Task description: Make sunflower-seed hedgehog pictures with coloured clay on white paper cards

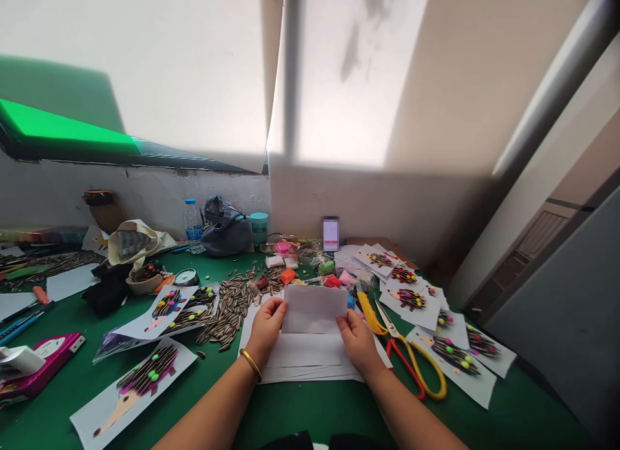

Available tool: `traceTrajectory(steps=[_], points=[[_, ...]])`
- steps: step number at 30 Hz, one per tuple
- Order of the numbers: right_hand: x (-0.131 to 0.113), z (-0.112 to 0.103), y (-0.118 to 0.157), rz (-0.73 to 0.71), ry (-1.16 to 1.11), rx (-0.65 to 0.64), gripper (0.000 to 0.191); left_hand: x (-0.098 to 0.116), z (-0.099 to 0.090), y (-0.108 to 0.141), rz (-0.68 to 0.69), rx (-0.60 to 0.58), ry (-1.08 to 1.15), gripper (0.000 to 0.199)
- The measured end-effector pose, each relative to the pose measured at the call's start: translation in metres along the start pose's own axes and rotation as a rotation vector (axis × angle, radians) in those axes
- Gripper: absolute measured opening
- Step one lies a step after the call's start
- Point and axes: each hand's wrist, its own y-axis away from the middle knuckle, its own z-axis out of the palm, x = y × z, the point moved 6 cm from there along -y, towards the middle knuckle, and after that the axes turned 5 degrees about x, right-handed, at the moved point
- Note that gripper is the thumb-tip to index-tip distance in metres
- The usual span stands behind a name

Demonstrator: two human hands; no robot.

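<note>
Between my two hands a small sheet of white paper (314,310) is held up above the table. My left hand (268,325) pinches its left edge, with a gold bangle on that wrist. On the other side my right hand (359,337) grips the lower right edge between thumb and fingers. Beneath the held sheet lies a stack of white paper (310,363). Scissors (411,356) with red and yellow handles rest right of my right hand, beside a yellow cutter (371,314). A pile of sunflower seeds (232,311) spreads left of my left hand.
Hedgehog cards (411,300) overlap on the right; another hedgehog card (140,392) lies front left. Behind the paper are lumps of coloured clay (289,276) and an upright phone (330,234). A grey bag (225,227), a water bottle (194,227) and a pink box (43,366) stand left.
</note>
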Motion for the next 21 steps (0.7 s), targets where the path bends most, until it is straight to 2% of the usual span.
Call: traceTrajectory(steps=[8, 21], points=[[0.0002, 0.0042, 0.0004, -0.010, -0.061, -0.049, 0.031, 0.0029, -0.0018, -0.0007, 0.006, 0.025, 0.007, 0.042], [0.0064, 0.0076, -0.0003, 0.013, -0.021, -0.097, 0.032, -0.0039, -0.0039, -0.0026, -0.019, 0.058, 0.079, 0.046]])
